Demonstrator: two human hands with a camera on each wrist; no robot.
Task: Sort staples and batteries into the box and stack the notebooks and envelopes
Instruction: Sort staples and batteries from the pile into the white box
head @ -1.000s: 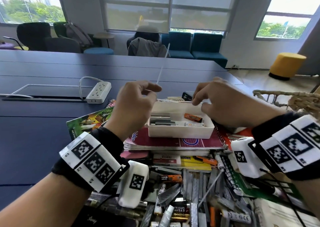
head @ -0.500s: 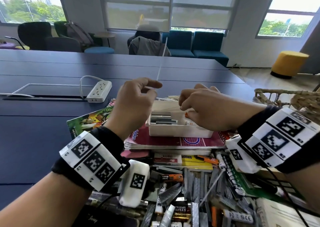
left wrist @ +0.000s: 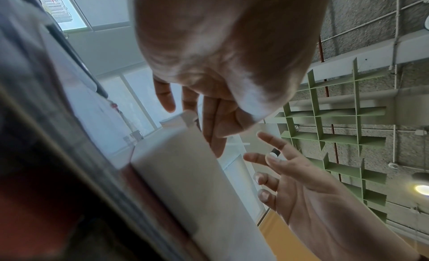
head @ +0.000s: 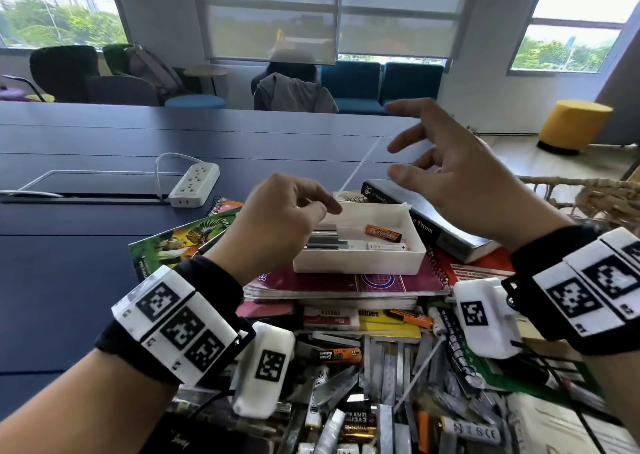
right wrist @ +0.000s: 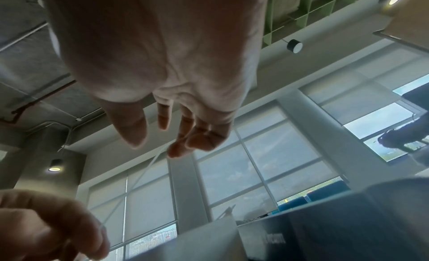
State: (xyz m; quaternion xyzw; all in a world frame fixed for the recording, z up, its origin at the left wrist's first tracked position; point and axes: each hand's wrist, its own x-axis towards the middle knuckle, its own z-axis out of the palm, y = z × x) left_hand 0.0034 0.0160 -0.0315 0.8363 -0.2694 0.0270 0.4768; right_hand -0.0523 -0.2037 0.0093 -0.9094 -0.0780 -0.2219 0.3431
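A white box (head: 360,266) sits on a maroon notebook (head: 346,282). It holds grey staple strips (head: 325,240), an orange battery (head: 382,233) and a white battery (head: 386,246). My left hand (head: 325,207) hovers over the box's left end and pinches the low end of a thin white strip (head: 360,166) that slants up to the right. My right hand (head: 405,148) is raised above the box's far right corner, fingers spread, holding nothing. The right wrist view shows the strip (right wrist: 139,180) running from my left hand (right wrist: 46,228) up toward my right fingers (right wrist: 197,136).
Loose staples and batteries (head: 381,384) are heaped in front. A green picture notebook (head: 180,242), a red spiral notebook (head: 478,266) and a dark book (head: 426,218) surround the box. A power strip (head: 194,185) lies far left on the blue table (head: 86,263). A wicker basket (head: 595,197) stands right.
My right hand has lifted off the box rim, moved up and to the right, and spread its fingers. The strip now leans further right. My left hand stays put.
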